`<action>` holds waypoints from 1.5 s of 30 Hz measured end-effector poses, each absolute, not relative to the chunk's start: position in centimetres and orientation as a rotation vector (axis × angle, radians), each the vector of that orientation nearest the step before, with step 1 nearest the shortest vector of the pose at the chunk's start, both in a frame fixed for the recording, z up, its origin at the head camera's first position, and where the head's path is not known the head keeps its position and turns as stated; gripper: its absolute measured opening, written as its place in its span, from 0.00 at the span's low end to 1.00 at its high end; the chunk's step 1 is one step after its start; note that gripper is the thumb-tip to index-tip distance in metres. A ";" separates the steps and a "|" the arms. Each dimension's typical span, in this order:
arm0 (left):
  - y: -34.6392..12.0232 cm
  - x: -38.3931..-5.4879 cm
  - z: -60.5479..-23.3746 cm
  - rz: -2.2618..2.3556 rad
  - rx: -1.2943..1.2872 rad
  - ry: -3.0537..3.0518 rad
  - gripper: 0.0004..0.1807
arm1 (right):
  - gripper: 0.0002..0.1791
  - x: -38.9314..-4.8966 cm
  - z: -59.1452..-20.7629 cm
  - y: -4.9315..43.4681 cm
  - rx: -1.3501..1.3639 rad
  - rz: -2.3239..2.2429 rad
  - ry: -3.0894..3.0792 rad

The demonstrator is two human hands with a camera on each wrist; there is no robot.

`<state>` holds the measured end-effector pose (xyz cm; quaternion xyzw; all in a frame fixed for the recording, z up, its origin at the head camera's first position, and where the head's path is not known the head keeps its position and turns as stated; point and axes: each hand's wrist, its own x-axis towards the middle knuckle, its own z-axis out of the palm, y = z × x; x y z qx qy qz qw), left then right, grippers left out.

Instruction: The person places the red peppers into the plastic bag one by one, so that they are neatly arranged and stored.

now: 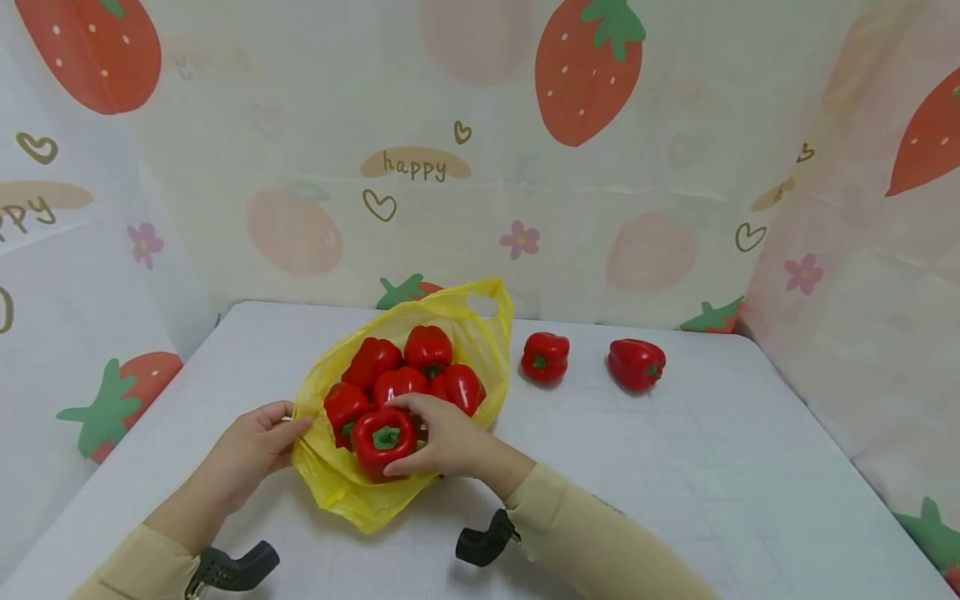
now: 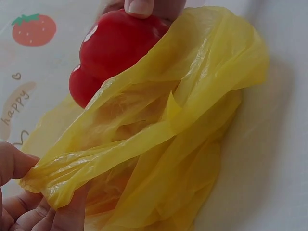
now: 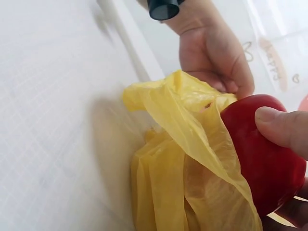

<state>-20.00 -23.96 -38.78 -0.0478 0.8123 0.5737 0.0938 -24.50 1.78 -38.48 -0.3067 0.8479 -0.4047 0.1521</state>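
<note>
A yellow plastic bag point(image 1: 337, 475) lies open on the table with several red bell peppers in its mouth. My left hand point(image 1: 251, 450) pinches the bag's left rim between thumb and fingers; the left wrist view shows the gathered plastic point(image 2: 62, 180) there. In my right hand point(image 1: 450, 437) is a red bell pepper point(image 1: 375, 437) with a green stem, at the near side of the bag's mouth. The right wrist view shows the thumb on this pepper point(image 3: 264, 159), beside the bag's edge. Its underside is hidden by the bag.
Two more red bell peppers, one upright point(image 1: 545, 358) and one on its side point(image 1: 636, 365), sit right of the bag on the white table point(image 1: 675, 483). Behind stands a strawberry-print backdrop point(image 1: 570, 200). Black wrist mounts point(image 1: 483, 540) hang below both forearms.
</note>
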 end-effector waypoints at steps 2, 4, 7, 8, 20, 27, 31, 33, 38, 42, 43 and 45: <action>-24.0 -20.0 -38.8 1.715 -0.133 2.401 0.27 | 0.39 -24.4 -38.5 1.6 -0.885 -1.175 2.426; -24.0 -20.0 -38.9 1.724 -0.129 2.391 0.27 | 0.39 -24.3 -38.6 1.4 -0.891 -1.170 2.432; -24.0 -20.1 -38.9 1.728 -0.134 2.381 0.26 | 0.39 -24.2 -38.6 1.3 -0.897 -1.153 2.444; -24.1 -20.1 -38.9 1.720 -0.132 2.386 0.26 | 0.39 -24.1 -38.6 1.3 -0.898 -1.142 2.451; -23.9 -20.0 -38.8 1.689 -0.147 2.410 0.27 | 0.39 -24.2 -39.1 1.1 -0.853 -1.022 2.457; -23.9 -20.0 -38.7 1.682 -0.150 2.415 0.27 | 0.40 -24.1 -39.1 1.2 -0.874 -0.965 2.497; -23.9 -19.9 -38.7 1.685 -0.155 2.412 0.27 | 0.39 -24.2 -39.0 1.2 -0.894 -0.927 2.531; -23.8 -19.9 -38.7 1.693 -0.152 2.407 0.27 | 0.39 -24.2 -39.0 1.3 -0.897 -0.914 2.543; -23.9 -20.0 -38.8 1.695 -0.148 2.405 0.27 | 0.39 -24.4 -38.9 1.5 -0.875 -0.946 2.529; -24.1 -20.1 -38.9 1.681 -0.152 2.415 0.27 | 0.38 -24.7 -38.5 1.9 -0.852 -1.047 2.475; -24.1 -20.1 -38.9 1.679 -0.153 2.417 0.27 | 0.38 -24.8 -38.3 2.0 -0.844 -1.072 2.461; -24.1 -20.1 -38.9 1.678 -0.156 2.417 0.27 | 0.37 -24.9 -37.9 2.2 -0.835 -1.111 2.439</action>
